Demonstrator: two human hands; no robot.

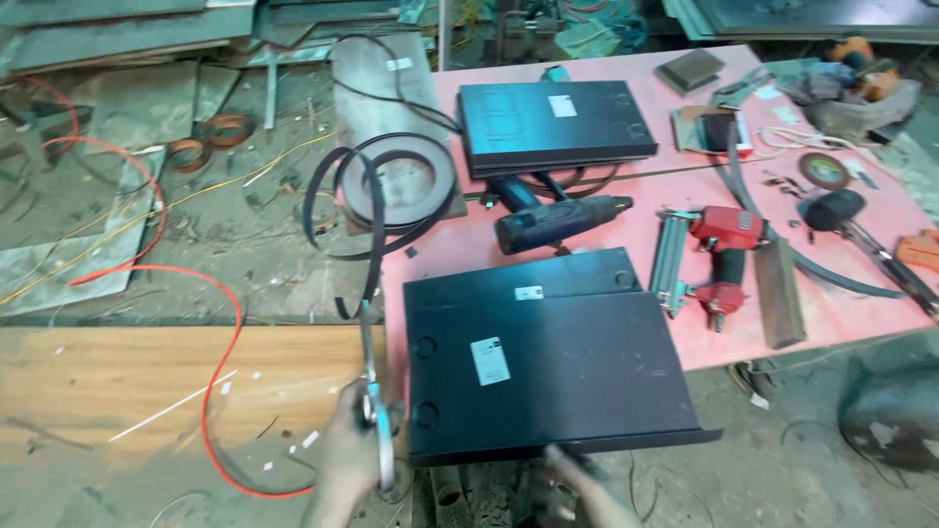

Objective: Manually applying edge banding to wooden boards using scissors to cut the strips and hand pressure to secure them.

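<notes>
The left hand is clamped on a pair of scissors, blades up at the black edge-banding strip hanging off the desk; the strip looks thin and floppy. The right hand, blurred, touches the near edge of the stiff, probably heavy black panel; I cannot tell its grip.

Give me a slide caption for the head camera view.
Left hand holds scissors beside stacked black panels on a red table; right hand at their front edge.

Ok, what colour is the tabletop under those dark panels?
The tabletop is a pinkish red, clearest in the head view around the dark panels.
</notes>
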